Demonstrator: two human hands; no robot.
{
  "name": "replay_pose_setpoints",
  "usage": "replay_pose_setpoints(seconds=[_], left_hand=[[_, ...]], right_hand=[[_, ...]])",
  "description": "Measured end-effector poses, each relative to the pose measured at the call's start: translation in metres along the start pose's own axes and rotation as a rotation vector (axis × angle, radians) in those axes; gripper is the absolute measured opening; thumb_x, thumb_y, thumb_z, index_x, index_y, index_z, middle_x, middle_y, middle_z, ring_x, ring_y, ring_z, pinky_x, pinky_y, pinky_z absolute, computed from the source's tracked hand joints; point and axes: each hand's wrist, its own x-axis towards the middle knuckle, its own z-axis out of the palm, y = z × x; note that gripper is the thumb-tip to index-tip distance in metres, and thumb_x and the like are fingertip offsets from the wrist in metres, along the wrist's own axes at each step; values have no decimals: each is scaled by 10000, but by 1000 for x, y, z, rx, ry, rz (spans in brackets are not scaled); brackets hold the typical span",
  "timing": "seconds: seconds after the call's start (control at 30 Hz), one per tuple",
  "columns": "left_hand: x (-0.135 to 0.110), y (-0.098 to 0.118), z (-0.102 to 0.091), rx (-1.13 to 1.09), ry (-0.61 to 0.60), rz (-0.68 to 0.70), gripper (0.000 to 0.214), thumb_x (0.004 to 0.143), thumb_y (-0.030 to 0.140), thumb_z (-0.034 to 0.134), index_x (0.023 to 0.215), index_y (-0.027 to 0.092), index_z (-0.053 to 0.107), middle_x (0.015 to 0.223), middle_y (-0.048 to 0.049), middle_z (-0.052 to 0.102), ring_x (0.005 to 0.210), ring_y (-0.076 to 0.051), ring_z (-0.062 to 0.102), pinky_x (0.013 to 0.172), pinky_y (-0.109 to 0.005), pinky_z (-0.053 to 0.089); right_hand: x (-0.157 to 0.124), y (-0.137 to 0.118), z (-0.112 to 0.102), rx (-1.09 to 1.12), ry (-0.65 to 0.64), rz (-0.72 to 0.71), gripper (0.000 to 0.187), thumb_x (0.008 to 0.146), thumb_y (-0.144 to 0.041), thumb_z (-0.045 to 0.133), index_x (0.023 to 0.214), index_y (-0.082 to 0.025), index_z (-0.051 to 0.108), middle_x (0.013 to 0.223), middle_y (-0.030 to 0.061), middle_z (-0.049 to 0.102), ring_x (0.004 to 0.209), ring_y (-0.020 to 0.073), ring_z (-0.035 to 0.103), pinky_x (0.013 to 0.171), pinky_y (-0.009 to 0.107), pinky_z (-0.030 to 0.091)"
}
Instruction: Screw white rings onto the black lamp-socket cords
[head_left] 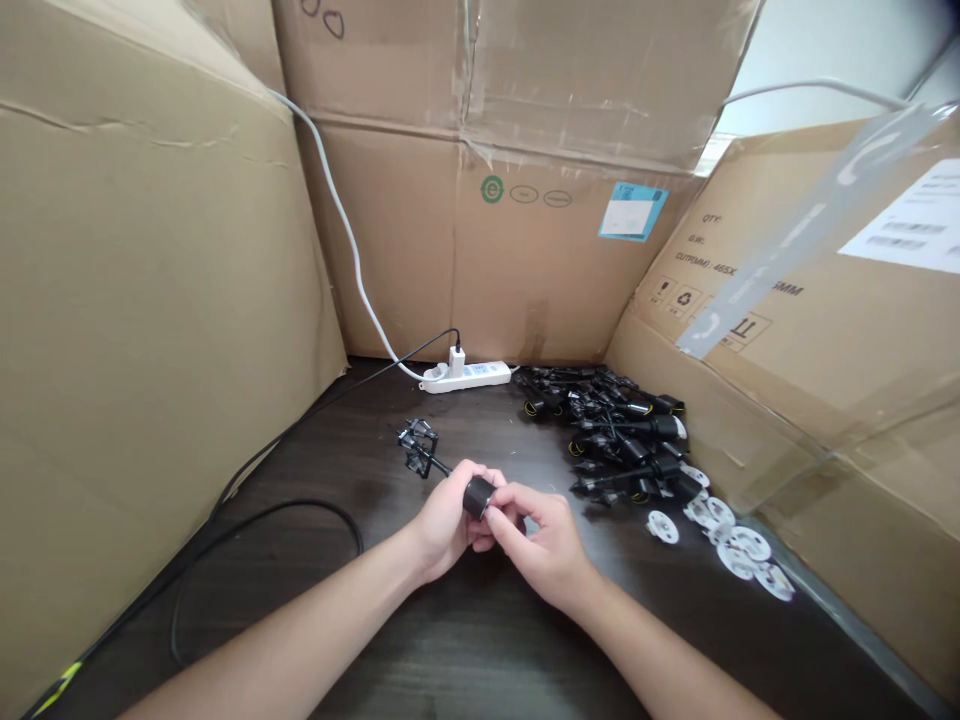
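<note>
1. The left hand (pixel 448 520) is curled closed around the black socket (pixel 478 496), wrist straight.
2. The right hand (pixel 546 548) pinches the socket's round end with bent fingertips.
3. The socket is held just in front of the power strip (pixel 466 376).

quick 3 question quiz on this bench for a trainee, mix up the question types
1. True or false: the left hand and right hand both grip the black part.
2. Pick one: the white discs lie A) left of the hands, B) at the near right of the pile of black parts, C) on top of a box.
3. Fill in: the white charger is plugged into the ___.

Key: 1 true; 2 B; 3 power strip.
</note>
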Motion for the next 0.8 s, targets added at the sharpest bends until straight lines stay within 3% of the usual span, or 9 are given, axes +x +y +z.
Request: replay_pose_setpoints(seconds=[0.47, 0.8], left_hand=[[1, 0, 1, 99, 22, 49, 327, 852, 413, 395, 621, 192, 465, 494, 27, 369, 432, -99, 324, 399, -192, 224], [-1, 1, 1, -33, -15, 3, 370, 868, 426, 401, 594, 185, 457, 508, 8, 413, 445, -92, 282, 400, -185, 240]], right_hand=[[-1, -6, 4, 45, 35, 42, 124, 870, -219, 575, 766, -193, 637, 508, -35, 607, 444, 125, 587, 485, 207, 459], [2, -6, -1, -51, 0, -51, 123, 879, -208, 583, 798, -178, 671, 560, -11, 643, 488, 123, 577, 526, 219, 462]])
